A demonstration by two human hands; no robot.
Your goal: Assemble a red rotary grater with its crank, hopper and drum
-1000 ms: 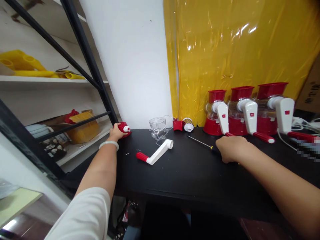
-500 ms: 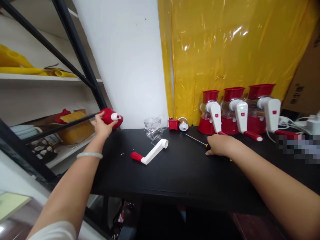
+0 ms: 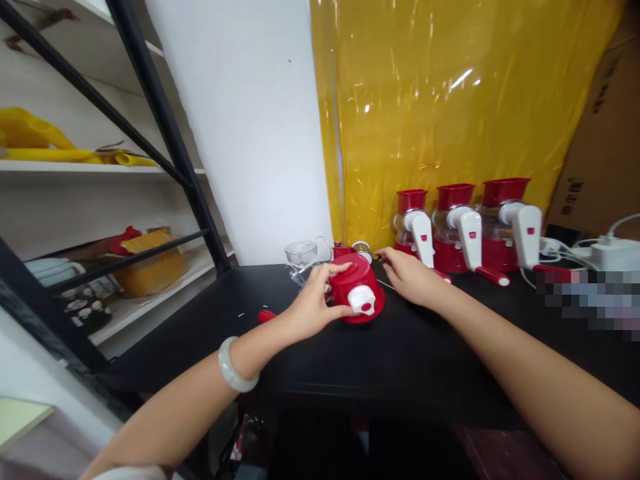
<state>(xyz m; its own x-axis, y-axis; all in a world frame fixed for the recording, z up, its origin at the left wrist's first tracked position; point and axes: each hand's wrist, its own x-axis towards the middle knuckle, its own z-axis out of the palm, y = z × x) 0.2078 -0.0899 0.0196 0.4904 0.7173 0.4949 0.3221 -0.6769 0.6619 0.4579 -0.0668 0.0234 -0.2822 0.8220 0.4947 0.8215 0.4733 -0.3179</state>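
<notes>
My left hand [image 3: 315,300] is closed round a red grater base [image 3: 356,277] with a white knob on its side, held over the middle of the black table. Just right of it, my right hand [image 3: 413,277] is open, fingers stretched toward the metal grater drum [image 3: 362,250]. A thin screwdriver shaft [image 3: 387,285] shows below the right fingers; its handle is hidden by the hand. Behind my left hand stands a clear plastic grater body [image 3: 301,253]. The crank handle's red grip [image 3: 267,316] peeks out beside my left forearm, which covers the rest.
Three assembled red-and-white graters [image 3: 463,230] line the back right. White cables and a power strip [image 3: 615,253] lie beyond them. A black-framed shelf [image 3: 165,120] borders the left, and yellow plastic sheeting [image 3: 400,120] hangs behind. Small white bits lie at the table's left.
My left hand has brought the red grater base from the far left to the table's middle. My right hand has left the screwdriver handle and shifted left toward the drum.
</notes>
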